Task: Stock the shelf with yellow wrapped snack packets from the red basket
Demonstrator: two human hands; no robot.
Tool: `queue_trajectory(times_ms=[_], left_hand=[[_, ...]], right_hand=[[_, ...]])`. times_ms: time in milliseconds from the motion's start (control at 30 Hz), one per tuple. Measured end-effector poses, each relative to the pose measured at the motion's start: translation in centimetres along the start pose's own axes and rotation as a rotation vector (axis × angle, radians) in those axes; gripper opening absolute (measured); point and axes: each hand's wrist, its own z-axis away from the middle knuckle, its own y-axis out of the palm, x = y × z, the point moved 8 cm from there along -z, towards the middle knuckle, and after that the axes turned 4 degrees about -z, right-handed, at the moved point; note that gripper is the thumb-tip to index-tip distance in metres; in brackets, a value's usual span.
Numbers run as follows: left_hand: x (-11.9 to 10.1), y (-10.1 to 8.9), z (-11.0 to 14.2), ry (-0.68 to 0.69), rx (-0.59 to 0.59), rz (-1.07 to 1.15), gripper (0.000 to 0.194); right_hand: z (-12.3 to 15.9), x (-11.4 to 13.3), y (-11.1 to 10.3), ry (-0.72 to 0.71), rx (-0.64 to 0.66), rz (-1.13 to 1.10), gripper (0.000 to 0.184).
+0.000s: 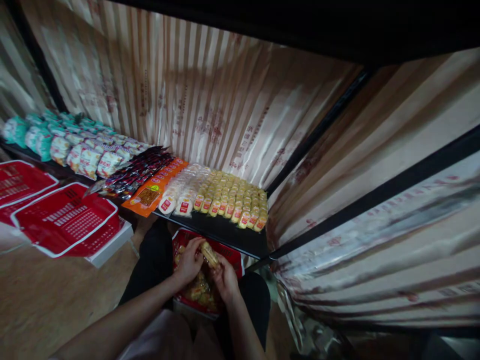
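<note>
Head cam: yellow pkt runs lengthwise upper-L to lower-R.

passable along front of black shelf, lower centre; blocked by yellow packets, centre, and slanting post, upper right.

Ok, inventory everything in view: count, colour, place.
Teal-and-white plastic bags: many, shelf's left end
White printed bags: many, right of those
Shiny flat packets: many, dark, mid-shelf
Flat orange packet: at least one, beside those
White rounded packs: many, right of orange
Yellow rounded packs: many, shelf's right end
Long flat shelf: one, black, ahead
White-rimmed plastic baskets: two, red, left
White block: one, under nearer left basket
Plastic basket: one, red, between knees, holding yellowish packs
Printed sheeting: uncountable, pale brown, behind shelf
Straight poles: several, black, against sheeting
Small yellowish pack: one, between hands
Left hand, right hand: above basket
Legs: two, black-clothed, flanking basket
</note>
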Motion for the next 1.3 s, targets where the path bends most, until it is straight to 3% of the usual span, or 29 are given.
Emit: queue_trajectory(times_ms=[167,233,333,500,567,700,867,1067,1300], left_hand=[[0.6,0.3,-0.9,-0.175,0.15,0.145,0.037],[0.8,0.9,-1.0,-0.254,0.229,0.213,0.031],[1.2,1.1,-1.7,-0.285,0.204,0.197,0.022],[1.2,1.6,-3.8,-0.22,0.14,0.057,0.021],[0.6,1.7,-4.8,-0.168,0.124,0.009,0.021],[-1.0,1.9,-7.0,-0.085,0.09,-0.062,0.021],[-2.1,2.7,-9.1,-0.001,0.041,0.054,0.043],[-1.3,4.0,-9.4,-0.003,0.011,-0.013,0.04],[-0.3,4.7,-10.1,0.09,-0.009,-0.152,0.044]], right_hand=[[-1.9,-2.0,-0.9,0.139,-0.034,0.029,0.017],[-2.7,-2.2,-1.6,0.126,-0.055,0.114,0.02],[-3.6,-1.5,-2.3,0.037,-0.092,0.211,0.023],[-3.0,3.3,-0.4,-0.363,-0.024,0.45,0.033],[-2.6,4.6,0.8,-0.446,0.019,0.576,0.036],[-2.9,6.5,2.2,-0.509,0.013,0.706,0.034],[-4.8,8.6,3.2,-0.578,-0.022,0.702,0.031],[-7.9,10.9,3.1,-0.66,-0.114,0.603,0.034],[-9.7,11.8,3.3,-0.739,-0.263,0.711,0.038]])
